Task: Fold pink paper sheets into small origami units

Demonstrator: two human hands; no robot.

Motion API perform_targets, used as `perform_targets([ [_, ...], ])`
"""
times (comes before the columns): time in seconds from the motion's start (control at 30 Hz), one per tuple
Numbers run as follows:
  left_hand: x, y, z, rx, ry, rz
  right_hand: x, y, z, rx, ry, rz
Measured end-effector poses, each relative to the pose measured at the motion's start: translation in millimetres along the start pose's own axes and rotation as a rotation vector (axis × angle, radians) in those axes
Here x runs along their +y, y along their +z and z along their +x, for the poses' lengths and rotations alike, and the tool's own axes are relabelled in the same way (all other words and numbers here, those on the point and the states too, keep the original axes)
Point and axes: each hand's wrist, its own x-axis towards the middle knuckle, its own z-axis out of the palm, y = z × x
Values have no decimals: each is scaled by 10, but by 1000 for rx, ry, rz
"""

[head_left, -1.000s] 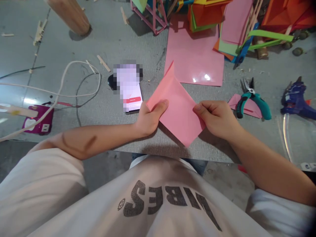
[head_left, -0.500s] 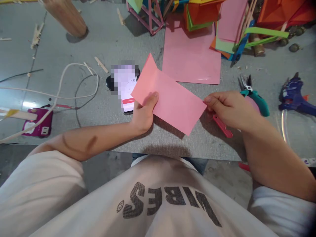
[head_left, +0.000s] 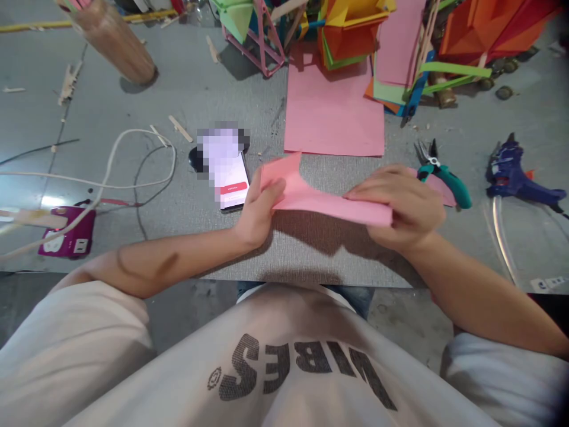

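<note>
A creased sheet of pink paper (head_left: 320,201) is held above the table between my two hands, its surface curved and seen at a low angle. My left hand (head_left: 262,207) pinches its left part, with the thumb on top. At the other end, my right hand (head_left: 400,204) grips the paper, fingers over its upper edge. Behind it lies a larger pink sheet (head_left: 333,112), flat on the table. Near my left hand is a phone (head_left: 233,184) with a lit screen, partly blurred out.
Green-handled pliers (head_left: 448,178) and a blue glue gun (head_left: 511,172) lie at the right. Folded coloured paper (head_left: 351,35) and stick frames stand at the back. A purple power block (head_left: 69,234) with white cable (head_left: 111,154) and a wooden cup (head_left: 118,47) are at the left.
The pink paper has swung from facing me to a flatter, curved pose. My right hand has shifted left and changed its hold from a corner pinch to a fuller grip.
</note>
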Motion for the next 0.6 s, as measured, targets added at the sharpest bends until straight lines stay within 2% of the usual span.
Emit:
perform_targets([
  [0.1,32,-14,-40,-61,190,34,-1,-20,9,184,292,92],
  [0.17,48,-37,-58,-72,359,136,17,-61,33,213,475,90],
  [0.27,90,-64,-78,-49,489,287,67,-136,80,185,575,121],
  [0.37,156,-44,-100,31,421,415,138,-192,113,127,619,150],
  [0.43,186,-15,-114,57,355,417,197,-215,128,99,651,176],
  [0.6,161,-9,-134,-63,258,315,353,-280,173,88,684,303],
])
